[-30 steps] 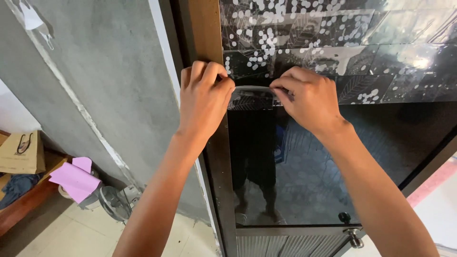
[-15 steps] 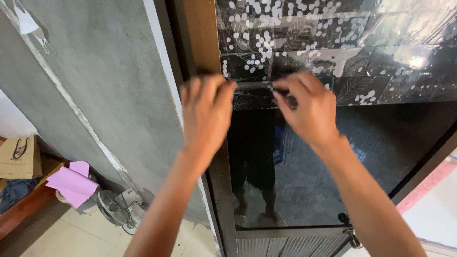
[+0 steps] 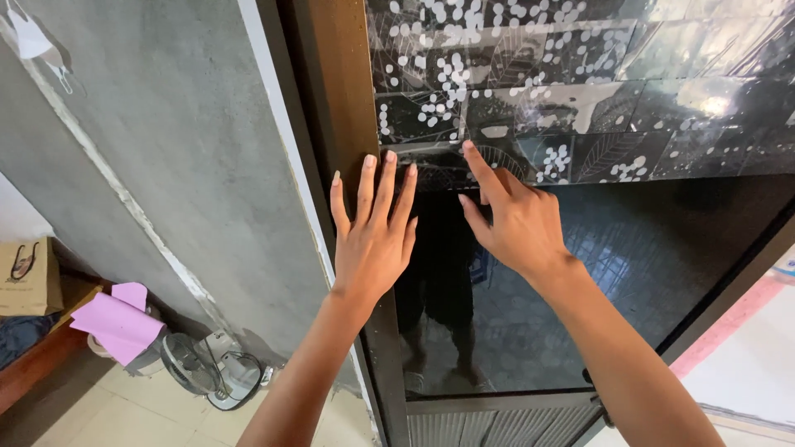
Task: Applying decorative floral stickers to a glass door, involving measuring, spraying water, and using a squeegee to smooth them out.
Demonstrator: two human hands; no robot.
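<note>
Both hands having opened since a moment ago, left hand (image 3: 374, 240) lying flat, fingers spread, on door frame (image 3: 352, 99), right hand (image 3: 509, 219) pointing one finger at patterned film (image 3: 580, 91) on glass door (image 3: 629, 273), holding nothing.

Both hands (image 3: 447, 228) flat on glass door (image 3: 629, 273)
</note>
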